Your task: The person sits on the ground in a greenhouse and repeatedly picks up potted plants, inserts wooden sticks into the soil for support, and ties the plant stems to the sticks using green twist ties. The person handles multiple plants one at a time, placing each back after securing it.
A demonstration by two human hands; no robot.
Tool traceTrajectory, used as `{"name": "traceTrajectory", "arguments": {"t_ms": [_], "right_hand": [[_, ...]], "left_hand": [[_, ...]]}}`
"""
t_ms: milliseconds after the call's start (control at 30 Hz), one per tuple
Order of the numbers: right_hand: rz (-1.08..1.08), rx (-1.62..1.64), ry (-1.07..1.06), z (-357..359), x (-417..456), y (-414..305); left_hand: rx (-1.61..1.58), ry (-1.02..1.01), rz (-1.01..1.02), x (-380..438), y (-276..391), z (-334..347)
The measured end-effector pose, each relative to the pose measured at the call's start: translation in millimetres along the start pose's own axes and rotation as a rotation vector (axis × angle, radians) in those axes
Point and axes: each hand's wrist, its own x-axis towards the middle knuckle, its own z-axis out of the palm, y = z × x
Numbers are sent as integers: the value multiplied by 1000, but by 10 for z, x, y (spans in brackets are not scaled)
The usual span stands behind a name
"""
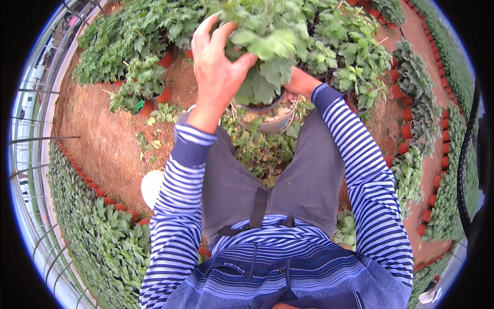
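Before me a leafy green potted plant (266, 73), probably a chrysanthemum, stands in a dark-rimmed pot (262, 108). The pot is over a pale bucket (268, 126) between my knees, and its upper leaves are blurred. My left hand (218, 61) is at the left side of the foliage, with thumb and fingers spread apart around the leaves. On the other side, my right hand (303, 83) is by the pot's rim, its fingers curled and partly hidden by leaves. Whether those fingers grip the rim or a stem cannot be made out.
Potted plants (142, 77) crowd the far left, and more plants (353, 58) stand at the far right. Cut leaves (262, 150) lie below the bucket. A white round object (152, 188) is beside my left forearm. Rows of orange pots (407, 129) line the reddish soil (102, 131).
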Motion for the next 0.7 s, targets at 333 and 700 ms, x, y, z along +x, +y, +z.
{"name": "traceTrajectory", "arguments": {"t_ms": [333, 700], "right_hand": [[-670, -162, 950, 90, -634, -290], [-659, -152, 950, 257, -353, -621]], "left_hand": [[-20, -93, -14, 365, -25, 117], [-196, -158, -32, 286, -19, 188]]}}
